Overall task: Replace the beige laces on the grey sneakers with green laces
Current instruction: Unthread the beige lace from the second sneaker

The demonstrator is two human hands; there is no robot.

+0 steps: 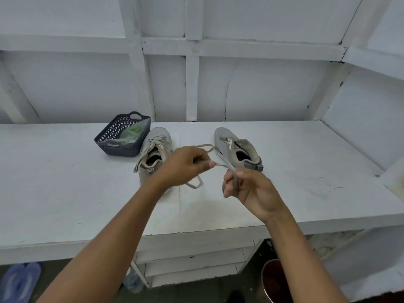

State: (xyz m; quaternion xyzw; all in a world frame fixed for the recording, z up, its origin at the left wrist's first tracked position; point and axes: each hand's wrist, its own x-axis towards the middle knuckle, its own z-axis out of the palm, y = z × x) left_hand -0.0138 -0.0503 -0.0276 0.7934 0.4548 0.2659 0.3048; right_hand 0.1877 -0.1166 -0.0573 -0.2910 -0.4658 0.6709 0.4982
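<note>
We are pinching the loose beige lace in our left hand and gripping its gathered part in the curled fingers of our right hand, just above the white table. The right grey sneaker is standing behind our hands. The left grey sneaker is wearing its own lace. The green laces are lying bagged in the dark basket beside it.

Soft even light, bluish cast, wide-angle bowing
</note>
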